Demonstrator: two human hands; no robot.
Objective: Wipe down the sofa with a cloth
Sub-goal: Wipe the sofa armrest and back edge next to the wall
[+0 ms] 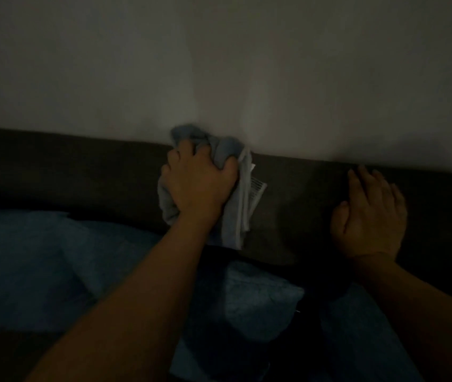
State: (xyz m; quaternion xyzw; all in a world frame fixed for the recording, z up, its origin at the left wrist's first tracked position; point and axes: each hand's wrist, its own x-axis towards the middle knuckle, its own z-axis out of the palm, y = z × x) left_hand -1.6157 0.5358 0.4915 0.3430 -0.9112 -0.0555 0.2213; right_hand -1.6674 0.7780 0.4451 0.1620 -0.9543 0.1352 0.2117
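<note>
The scene is dim. A dark brown sofa backrest [67, 172] runs across the view against a pale wall. My left hand [197, 183] grips a bunched grey-blue cloth [219, 150] and holds it against the top of the backrest; a white label hangs from the cloth's right side. My right hand [371, 213] rests flat on the backrest to the right, fingers straight, holding nothing.
Blue cushions [40, 260] lie on the seat below the backrest, one more [260, 301] between my forearms. The pale wall [219, 64] rises directly behind the sofa's top edge.
</note>
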